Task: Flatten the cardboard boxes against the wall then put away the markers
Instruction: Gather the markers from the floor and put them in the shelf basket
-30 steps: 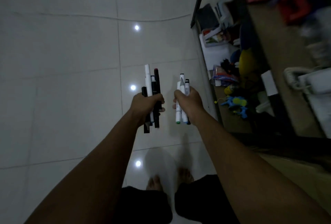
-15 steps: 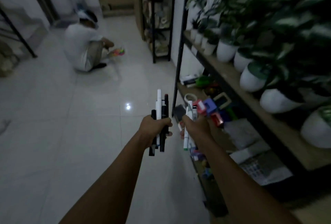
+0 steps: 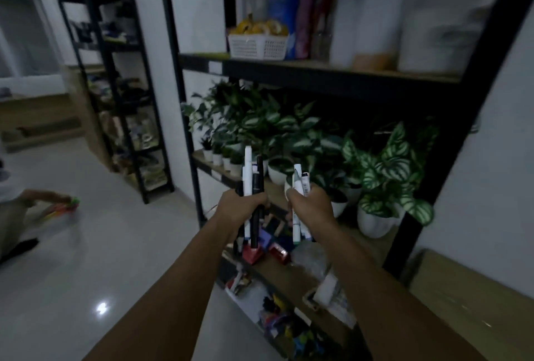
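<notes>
Black shelving (image 3: 341, 71) fills twelve to three o'clock; left hand (image 3: 241, 209) and right hand (image 3: 310, 206) each clench markers (image 3: 251, 178), mid put-away, likely needing a shelf spot next

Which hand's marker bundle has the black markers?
The left hand holds the mixed black-and-white marker bundle; the right hand holds only white-barrelled markers.

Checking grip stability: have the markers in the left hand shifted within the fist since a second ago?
No. The markers sit unchanged in the left hand, white one tallest; only the camera tilted up.
</notes>
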